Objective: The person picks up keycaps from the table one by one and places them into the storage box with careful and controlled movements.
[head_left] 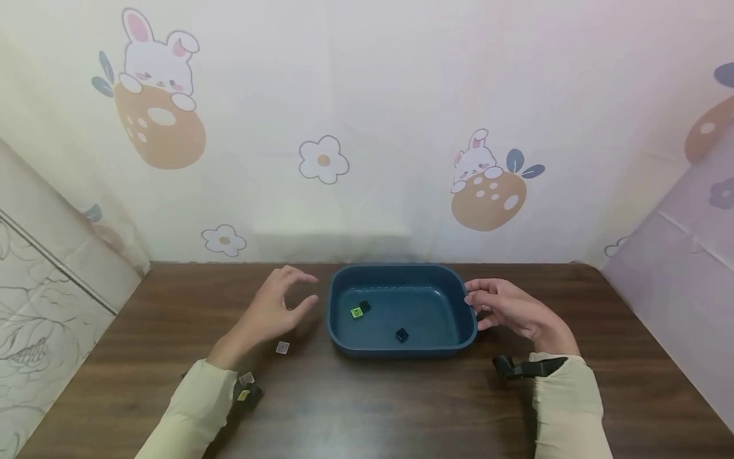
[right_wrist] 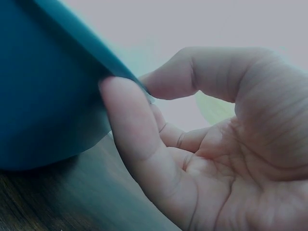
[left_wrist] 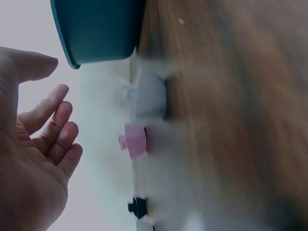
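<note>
A blue rectangular tray (head_left: 401, 352) rests on the wooden table, holding a green keycap-like piece (head_left: 357, 312) and two dark ones (head_left: 402, 335). My right hand (head_left: 518, 313) pinches the tray's right rim between thumb and fingers; the right wrist view shows the hand (right_wrist: 202, 144) at the tray wall (right_wrist: 48, 96). My left hand (head_left: 272, 309) is held left of the tray, thumb and fingers apart, touching nothing. In the left wrist view this hand (left_wrist: 33, 144) is near the tray's corner (left_wrist: 96, 33). A pale piece (head_left: 283, 347) lies below the left hand.
Several small pieces, one pale (head_left: 246, 378) and one yellow (head_left: 243, 395), lie beside the left sleeve. The left wrist view shows a pink piece (left_wrist: 135, 140) and a black piece (left_wrist: 139, 207) on the table. A curtain with rabbit prints (head_left: 378, 127) hangs behind the table.
</note>
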Demonstrator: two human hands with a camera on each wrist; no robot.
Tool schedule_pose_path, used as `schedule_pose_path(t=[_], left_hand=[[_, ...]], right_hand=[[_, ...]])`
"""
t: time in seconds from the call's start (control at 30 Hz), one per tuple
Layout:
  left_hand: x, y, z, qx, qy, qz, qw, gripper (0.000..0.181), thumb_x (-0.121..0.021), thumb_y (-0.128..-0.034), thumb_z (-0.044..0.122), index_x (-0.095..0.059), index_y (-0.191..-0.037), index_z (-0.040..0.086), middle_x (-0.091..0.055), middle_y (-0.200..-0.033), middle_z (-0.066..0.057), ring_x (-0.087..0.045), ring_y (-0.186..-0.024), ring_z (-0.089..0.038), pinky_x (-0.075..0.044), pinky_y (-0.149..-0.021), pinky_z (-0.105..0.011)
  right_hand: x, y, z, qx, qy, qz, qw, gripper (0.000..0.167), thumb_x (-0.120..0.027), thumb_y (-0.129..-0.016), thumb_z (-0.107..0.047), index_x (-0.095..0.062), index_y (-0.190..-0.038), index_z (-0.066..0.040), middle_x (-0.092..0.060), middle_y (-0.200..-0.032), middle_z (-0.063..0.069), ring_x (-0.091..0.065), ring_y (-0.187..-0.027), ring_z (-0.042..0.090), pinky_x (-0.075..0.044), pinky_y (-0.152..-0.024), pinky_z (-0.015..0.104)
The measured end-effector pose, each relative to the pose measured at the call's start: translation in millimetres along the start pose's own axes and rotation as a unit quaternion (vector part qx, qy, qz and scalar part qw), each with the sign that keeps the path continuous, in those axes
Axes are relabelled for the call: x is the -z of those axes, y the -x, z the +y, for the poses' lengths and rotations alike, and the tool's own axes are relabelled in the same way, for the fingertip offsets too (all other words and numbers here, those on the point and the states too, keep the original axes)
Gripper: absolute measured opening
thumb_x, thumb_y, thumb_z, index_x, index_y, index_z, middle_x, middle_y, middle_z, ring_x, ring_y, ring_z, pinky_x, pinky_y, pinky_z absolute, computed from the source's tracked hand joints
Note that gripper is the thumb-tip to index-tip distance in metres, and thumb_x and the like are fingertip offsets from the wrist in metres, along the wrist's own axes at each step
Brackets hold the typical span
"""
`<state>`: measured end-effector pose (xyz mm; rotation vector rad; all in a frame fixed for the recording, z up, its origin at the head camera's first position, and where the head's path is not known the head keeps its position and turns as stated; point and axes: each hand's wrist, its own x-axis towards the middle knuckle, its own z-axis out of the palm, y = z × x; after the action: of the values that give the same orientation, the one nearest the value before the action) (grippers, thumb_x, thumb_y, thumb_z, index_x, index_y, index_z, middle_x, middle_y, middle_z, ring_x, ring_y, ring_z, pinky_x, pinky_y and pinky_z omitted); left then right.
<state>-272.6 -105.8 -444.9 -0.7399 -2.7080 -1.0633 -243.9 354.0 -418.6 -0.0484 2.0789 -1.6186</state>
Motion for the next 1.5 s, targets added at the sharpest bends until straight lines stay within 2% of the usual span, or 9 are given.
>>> schedule_pose_path(t=[0.23,0.43,0.6,0.8,1.0,1.23,1.5], left_hand=[[6.5,9.7,-11.1,0.002,-0.014,0.01,0.9999,0.03,-0.076,-0.0966,0.023,-0.073,-0.125,0.015,-0.068,-0.127,-0.005,-0.059,-0.122,-0.029,-0.051,-0.104,-0.057],[12.9,19.1,-17.9,0.014,-0.046,0.007,0.9988,0.033,-0.077,-0.0958,0.025,-0.073,-0.126,0.012,-0.069,-0.125,-0.006,-0.058,-0.115,-0.03,-0.051,-0.093,-0.05],[15.6,24.1,-20.8,0.022,-0.055,0.007,0.9982,0.034,-0.078,-0.0946,0.025,-0.073,-0.125,0.011,-0.069,-0.125,-0.007,-0.058,-0.115,-0.029,-0.051,-0.096,-0.051],[13.8,26.9,-27.0,0.03,-0.069,-0.009,0.9971,0.036,-0.079,-0.094,0.028,-0.074,-0.125,0.011,-0.069,-0.124,-0.006,-0.058,-0.114,-0.028,-0.051,-0.096,-0.049],[10.1,32.8,-36.4,0.027,-0.088,-0.016,0.9957,0.034,-0.077,-0.0956,0.033,-0.075,-0.122,0.011,-0.07,-0.119,-0.005,-0.06,-0.115,-0.027,-0.052,-0.1,-0.052],[9.8,40.5,-41.9,0.041,-0.104,-0.024,0.9934,0.033,-0.076,-0.0959,0.037,-0.075,-0.12,0.014,-0.07,-0.116,-0.001,-0.059,-0.113,-0.023,-0.054,-0.098,-0.05],[9.9,38.7,-46.4,0.045,-0.103,-0.03,0.9932,0.032,-0.079,-0.0927,0.042,-0.076,-0.116,0.02,-0.068,-0.111,0.006,-0.057,-0.108,-0.017,-0.052,-0.095,-0.044]], right_hand=[[0.5,-0.6,0.8,-0.003,-0.002,0.0,1.0,0.045,-0.055,-0.107,-0.016,-0.041,-0.141,0.011,-0.064,-0.098,0.0,-0.068,-0.081,0.008,-0.065,-0.074,0.027],[1.8,0.3,0.1,-0.002,-0.002,0.002,1.0,0.045,-0.056,-0.108,-0.017,-0.042,-0.141,0.011,-0.065,-0.098,0.0,-0.069,-0.081,0.008,-0.065,-0.074,0.027],[3.3,1.1,0.0,0.0,0.002,0.003,1.0,0.044,-0.056,-0.108,-0.017,-0.043,-0.14,0.011,-0.066,-0.097,0.0,-0.07,-0.08,0.008,-0.065,-0.075,0.027],[2.2,2.8,3.3,0.008,0.005,0.0,1.0,0.045,-0.055,-0.108,-0.017,-0.043,-0.141,0.012,-0.068,-0.097,0.0,-0.071,-0.082,0.009,-0.065,-0.076,0.029],[0.8,2.1,4.9,0.01,-0.001,-0.006,0.9999,0.042,-0.055,-0.108,-0.016,-0.044,-0.139,0.01,-0.068,-0.097,-0.001,-0.071,-0.083,0.009,-0.065,-0.075,0.029],[-0.9,0.2,4.7,0.009,0.0,-0.007,0.9999,0.041,-0.055,-0.108,-0.015,-0.045,-0.138,0.011,-0.069,-0.098,-0.001,-0.072,-0.085,0.009,-0.065,-0.075,0.029],[-1.8,1.8,1.0,0.01,-0.001,-0.001,0.9999,0.043,-0.055,-0.107,-0.014,-0.043,-0.14,0.012,-0.068,-0.098,-0.001,-0.071,-0.085,0.008,-0.065,-0.075,0.028]])
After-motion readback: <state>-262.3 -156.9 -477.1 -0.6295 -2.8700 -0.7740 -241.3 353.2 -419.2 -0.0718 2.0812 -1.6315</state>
